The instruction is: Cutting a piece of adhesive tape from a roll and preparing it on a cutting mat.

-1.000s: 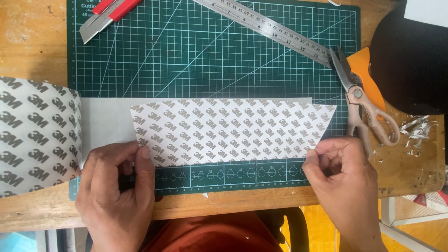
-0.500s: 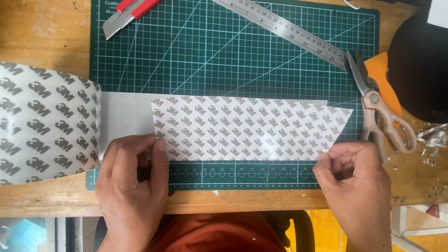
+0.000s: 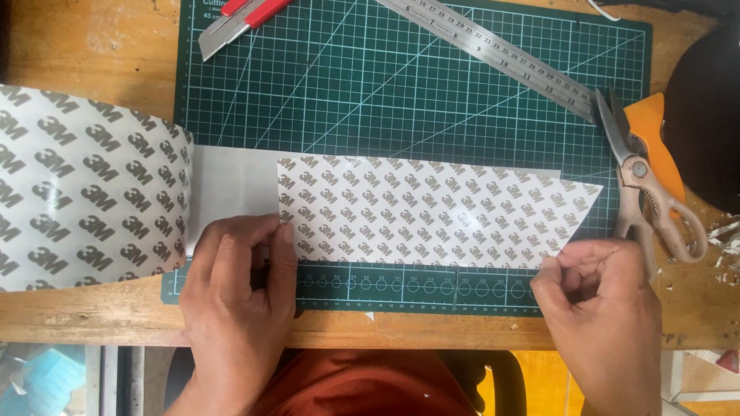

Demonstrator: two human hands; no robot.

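Note:
A wide roll of white adhesive sheet with a grey repeating print (image 3: 73, 192) lies at the left, its unrolled strip (image 3: 231, 185) stretched across a green cutting mat (image 3: 401, 85). A printed backing piece (image 3: 432, 212) with a slanted right end lies folded back over the strip. My left hand (image 3: 239, 300) presses flat on the strip's near left corner, fingertips at the printed piece's left edge. My right hand (image 3: 597, 296) pinches the near right corner of the printed piece between thumb and fingers.
A steel ruler (image 3: 501, 58) lies diagonally across the mat's far side. A red utility knife (image 3: 239, 19) sits at the mat's top left. Scissors (image 3: 644, 189) with beige handles rest at the right, by an orange object (image 3: 655, 139) and a black round shape (image 3: 705, 115). The wooden table edge (image 3: 401, 331) runs near me.
The view has shifted, so everything sits further right in the frame. Both hands keep the same hold on the sheet; the printed piece looks unchanged.

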